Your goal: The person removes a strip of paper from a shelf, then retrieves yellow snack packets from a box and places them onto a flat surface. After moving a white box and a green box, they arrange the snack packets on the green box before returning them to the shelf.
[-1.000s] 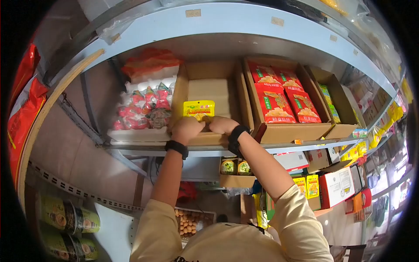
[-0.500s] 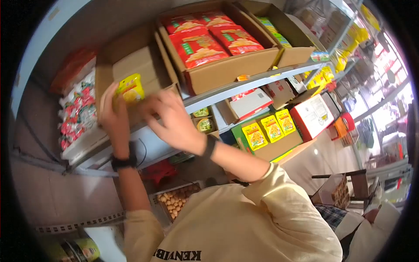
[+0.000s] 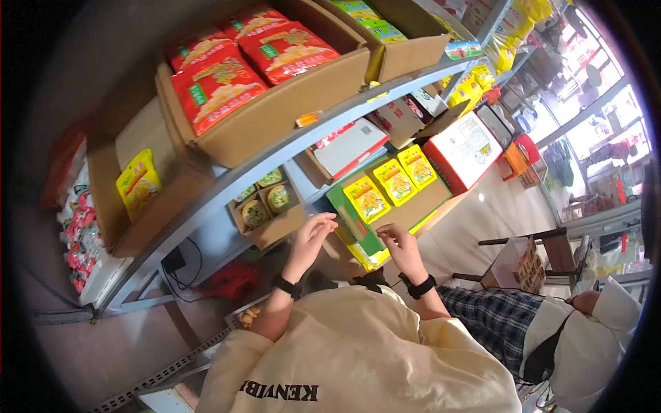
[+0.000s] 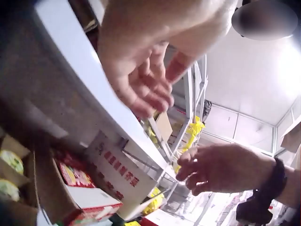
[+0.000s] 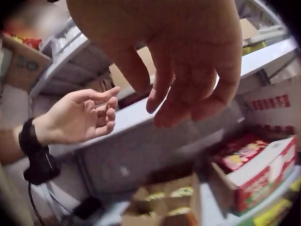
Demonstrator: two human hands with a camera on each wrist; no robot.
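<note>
My left hand [image 3: 310, 242] hovers in front of the lower shelf, its fingers loosely bent around nothing. To its right, my right hand [image 3: 405, 253] is just as empty, near the front edge of a green and brown carton [image 3: 427, 203]. Three yellow food packets [image 3: 393, 182] lie in a row on that carton, beyond the fingers. On the upper shelf, another yellow packet [image 3: 139, 182] leans inside an open cardboard box [image 3: 103, 165], away from both hands. Both wrist views show the two hands apart, with relaxed fingers.
Red packets [image 3: 213, 86] fill a box on the upper shelf. A small box of round cups [image 3: 279, 197] sits below, left of a red and white carton [image 3: 351, 148]. The shelf edge [image 3: 275, 141] runs diagonally overhead. Another person [image 3: 578, 351] is at the right.
Both hands have left the yellow packet in the upper box and come down to the lower shelf's front. The head view has swung right, bringing the three packets closer to the middle.
</note>
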